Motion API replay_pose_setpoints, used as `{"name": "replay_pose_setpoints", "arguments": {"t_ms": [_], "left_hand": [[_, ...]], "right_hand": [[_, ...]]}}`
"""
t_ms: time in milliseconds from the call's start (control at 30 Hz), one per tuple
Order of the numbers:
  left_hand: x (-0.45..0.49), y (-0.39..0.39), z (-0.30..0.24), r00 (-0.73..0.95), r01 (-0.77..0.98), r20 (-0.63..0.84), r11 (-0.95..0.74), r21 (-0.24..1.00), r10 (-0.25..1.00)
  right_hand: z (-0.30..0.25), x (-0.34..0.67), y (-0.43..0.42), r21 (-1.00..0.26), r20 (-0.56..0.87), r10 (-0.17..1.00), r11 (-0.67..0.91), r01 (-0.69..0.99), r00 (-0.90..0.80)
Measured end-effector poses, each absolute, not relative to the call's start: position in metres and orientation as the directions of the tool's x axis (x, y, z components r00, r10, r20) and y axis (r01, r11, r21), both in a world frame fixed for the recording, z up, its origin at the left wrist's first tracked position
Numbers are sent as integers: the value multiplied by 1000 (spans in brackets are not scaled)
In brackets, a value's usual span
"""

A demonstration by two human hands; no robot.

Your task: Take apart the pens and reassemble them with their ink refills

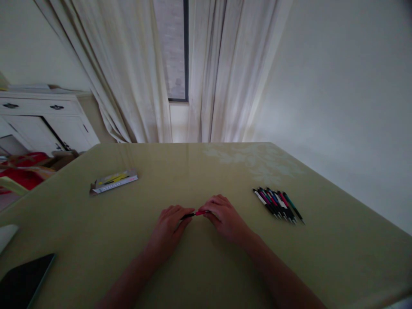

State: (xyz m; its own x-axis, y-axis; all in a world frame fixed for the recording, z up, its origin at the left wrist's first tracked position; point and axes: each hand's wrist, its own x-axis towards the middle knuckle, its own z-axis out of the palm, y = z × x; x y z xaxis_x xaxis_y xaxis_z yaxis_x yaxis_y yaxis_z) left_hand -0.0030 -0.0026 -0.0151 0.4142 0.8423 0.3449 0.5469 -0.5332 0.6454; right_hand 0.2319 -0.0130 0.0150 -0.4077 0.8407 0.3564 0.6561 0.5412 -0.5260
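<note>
A red and black pen (195, 213) is held level just above the green tablecloth (206, 171), between both my hands. My left hand (169, 229) pinches the black tip end with closed fingers. My right hand (225, 216) is closed around the red end. Both hands rest on the table near its middle.
Several pens (278, 205) lie side by side in a row to the right of my hands. A flat pen box (114, 181) lies at the left. A dark tablet (24, 281) sits at the near left edge. A white cabinet (45, 118) and curtains (141, 73) stand behind.
</note>
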Motion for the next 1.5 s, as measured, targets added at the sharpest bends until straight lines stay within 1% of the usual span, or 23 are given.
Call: {"name": "replay_pose_setpoints", "arguments": {"t_ms": [67,233,433,633,767,967,1067,1233,1333,1433,1500], "left_hand": [[-2,-3,-16,412,535,334,-522,665,848],[-1,-3,-15,368,489,264,-427,760,892],[-2,-3,-8,363,434,270,-418,798,892],[-1,-4,-10,348,424,247,-387,819,904],[-2,-4,-11,340,395,325,-447,802,883],[-4,-3,-9,369,414,420,-551,725,829],[-3,-3,-11,405,425,422,-576,699,811],[-1,-5,-15,370,425,384,-522,739,846],[-1,-6,-13,379,423,400,-540,728,835],[0,-6,-11,385,409,438,-576,708,812],[0,-6,-9,373,408,444,-574,710,815]], "right_hand": [[13,229,-14,-568,358,838,546,616,-412],[9,225,-14,-695,368,856,512,505,-362],[16,224,-15,-787,324,886,447,424,-333],[15,226,-14,-794,338,875,462,394,-345],[13,225,-15,-808,303,892,427,406,-336],[16,224,-18,-842,206,912,350,411,-354],[18,223,-19,-841,185,913,338,422,-362],[17,224,-17,-848,206,922,335,411,-328],[15,223,-17,-827,230,909,371,422,-348],[16,221,-19,-828,171,901,351,437,-399],[17,220,-20,-831,146,909,326,450,-389]]}}
